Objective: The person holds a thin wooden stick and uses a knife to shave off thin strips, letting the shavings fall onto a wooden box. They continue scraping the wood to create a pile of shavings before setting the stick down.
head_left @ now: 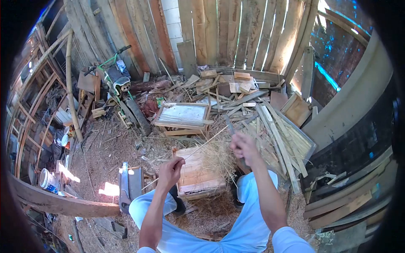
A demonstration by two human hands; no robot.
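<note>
My left hand (171,170) is closed on a thin pale strip (205,143), which slants up to the right and also shows below the hand. My right hand (245,148) is wrapped round a knife (230,125), its dark blade pointing up and to the left, close to the strip's upper end. Between my knees stands a low wooden box (200,173) with a slatted top. A heap of fine shavings (220,157) lies over its right side, below the knife.
A framed panel (182,114) lies beyond the box. Scrap wood (240,95) is piled by the plank wall. A handsaw (124,185) stands left of my knee. Long slats (280,143) lie at the right, and a small bike (118,82) is at the back left.
</note>
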